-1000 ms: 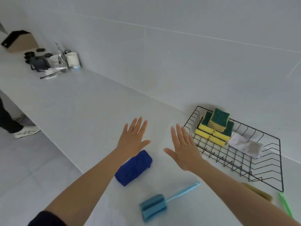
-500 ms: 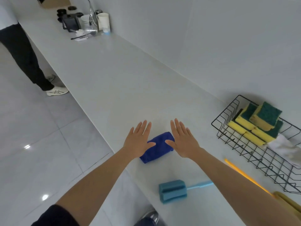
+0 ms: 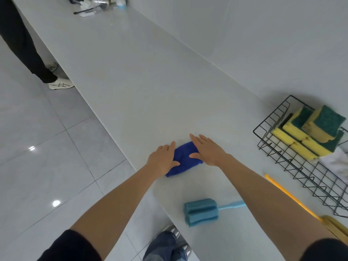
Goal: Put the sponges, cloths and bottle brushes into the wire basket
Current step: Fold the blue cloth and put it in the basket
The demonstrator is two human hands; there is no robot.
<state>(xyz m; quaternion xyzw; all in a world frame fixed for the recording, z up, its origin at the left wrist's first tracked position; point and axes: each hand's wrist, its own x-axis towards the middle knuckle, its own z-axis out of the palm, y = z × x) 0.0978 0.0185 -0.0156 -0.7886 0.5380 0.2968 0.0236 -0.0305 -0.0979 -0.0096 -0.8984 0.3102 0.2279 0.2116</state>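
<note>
A folded dark blue cloth [image 3: 183, 157] lies on the white counter [image 3: 143, 87] near its front edge. My left hand [image 3: 162, 161] rests flat on the cloth's left end and my right hand [image 3: 207, 150] lies flat on its right end; both have straight fingers and neither grips. The black wire basket [image 3: 263, 129] stands at the right against the wall, holding several yellow-green sponges [image 3: 310, 132] and a white cloth [image 3: 337, 161]. A light blue bottle brush [image 3: 201, 211] lies near me, partly under my right forearm. A yellow bottle brush [image 3: 290, 194] lies along the basket's front.
The counter's front edge [image 3: 113, 144] runs diagonally just left of my hands, with tiled floor below. Another person's leg and white shoe [image 3: 60, 84] stand by the counter at the far left. Small kitchen items [image 3: 98, 6] crowd the counter's far end.
Both hands have come down and closed in onto the blue cloth from hovering above it. The camera has tilted down and left, so the basket sits further right.
</note>
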